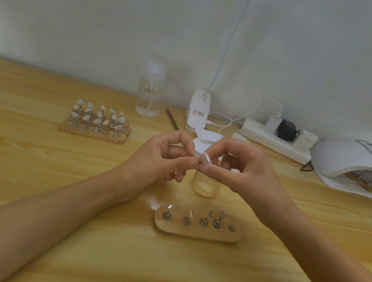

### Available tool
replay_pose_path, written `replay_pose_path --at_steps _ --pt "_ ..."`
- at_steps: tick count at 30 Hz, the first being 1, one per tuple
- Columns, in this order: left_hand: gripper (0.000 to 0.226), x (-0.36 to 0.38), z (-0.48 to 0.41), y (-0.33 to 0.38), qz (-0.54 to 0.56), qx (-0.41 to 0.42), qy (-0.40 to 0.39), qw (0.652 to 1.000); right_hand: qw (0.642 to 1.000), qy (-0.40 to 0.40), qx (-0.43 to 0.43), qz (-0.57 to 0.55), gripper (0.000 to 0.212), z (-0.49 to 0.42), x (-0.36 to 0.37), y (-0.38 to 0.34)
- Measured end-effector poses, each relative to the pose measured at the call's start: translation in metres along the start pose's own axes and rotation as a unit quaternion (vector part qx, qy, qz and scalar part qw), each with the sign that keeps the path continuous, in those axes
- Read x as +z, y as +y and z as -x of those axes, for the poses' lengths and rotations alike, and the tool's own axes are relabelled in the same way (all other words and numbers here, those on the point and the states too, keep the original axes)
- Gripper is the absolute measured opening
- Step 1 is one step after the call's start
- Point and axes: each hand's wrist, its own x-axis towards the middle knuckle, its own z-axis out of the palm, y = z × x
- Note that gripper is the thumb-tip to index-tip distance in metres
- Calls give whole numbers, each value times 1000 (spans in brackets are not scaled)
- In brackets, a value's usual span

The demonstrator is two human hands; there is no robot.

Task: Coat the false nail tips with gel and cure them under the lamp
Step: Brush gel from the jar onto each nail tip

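Wooden table (pixel 50 192) is carrying everything. The white lamp (pixel 357 163) at the right is sheltering a wooden strip (pixel 360 180) inside. A clear bottle (pixel 149 93) is holding clear liquid, and a small glass jar (pixel 206 185) is holding yellowish gel. Directly above the jar, the left hand (pixel 168 155) and right hand (pixel 243 172) are pinching one false nail tip (pixel 206 157) between curled fingertips. Four more are standing on the oval stand (pixel 197 231) nearer the person

Just above the glass jar (pixel 205 186), the left hand (pixel 165 154) and right hand (pixel 245 172) pinch the nail tip (pixel 206 156) and hide most of it. Far right of the jar, the lamp (pixel 351 164) runs off the picture's edge; the dim shape inside is perhaps a wooden holder (pixel 360 182).
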Motion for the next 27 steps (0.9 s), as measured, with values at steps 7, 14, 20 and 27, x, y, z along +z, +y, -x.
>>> replay_pose_path --at_steps 7,14,20,27 --pt "31 5 -1 -2 -51 -33 42 997 996 31 80 -7 16 46 -15 18" --pt "32 7 -3 -3 -49 -42 45 997 990 38 137 20 18 79 -18 31" --pt "31 6 -2 -4 -47 -36 43 997 986 17 163 29 15 77 -20 32" --pt "30 4 -1 -7 -46 -30 48 997 980 -53 164 98 40 71 -27 29"
